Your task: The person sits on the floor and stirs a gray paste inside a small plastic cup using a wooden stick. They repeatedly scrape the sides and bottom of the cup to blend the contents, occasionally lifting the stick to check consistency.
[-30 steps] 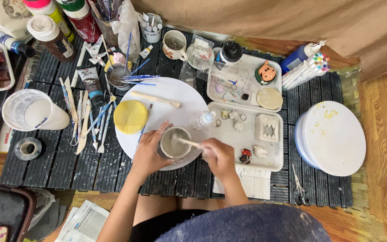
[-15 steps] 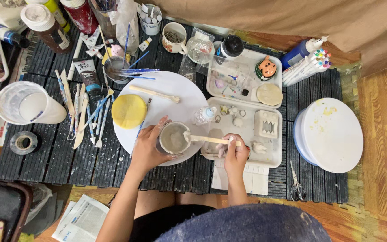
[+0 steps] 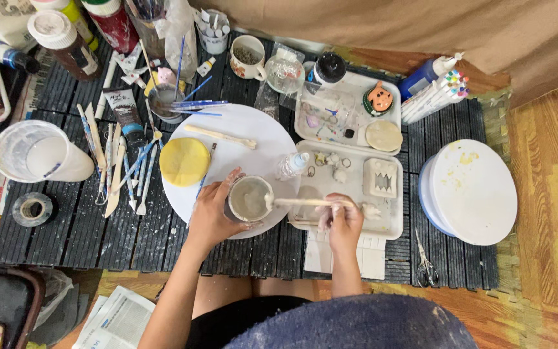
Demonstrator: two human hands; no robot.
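Observation:
My left hand (image 3: 212,210) grips a small cup (image 3: 249,199) of grey-beige paste, which rests on the round white board (image 3: 253,132). My right hand (image 3: 343,218) holds a wooden stick (image 3: 305,202) by its end; the stick lies nearly level, and its tip is in the paste at the cup's right rim. A yellow round sponge (image 3: 184,161) lies on the board to the left of the cup. A small clear bottle (image 3: 291,166) lies just above the cup.
A white tray (image 3: 356,194) with small white casts and a mould (image 3: 381,178) sits right of the cup. Brushes and sculpting tools (image 3: 121,165) lie at left beside a plastic tub (image 3: 37,153). Round white turntable (image 3: 469,190) and scissors (image 3: 426,266) at right.
My right hand has swung to the right and lowered the stick from a slant to nearly level, its tip still in the cup. My left hand has kept hold of the cup.

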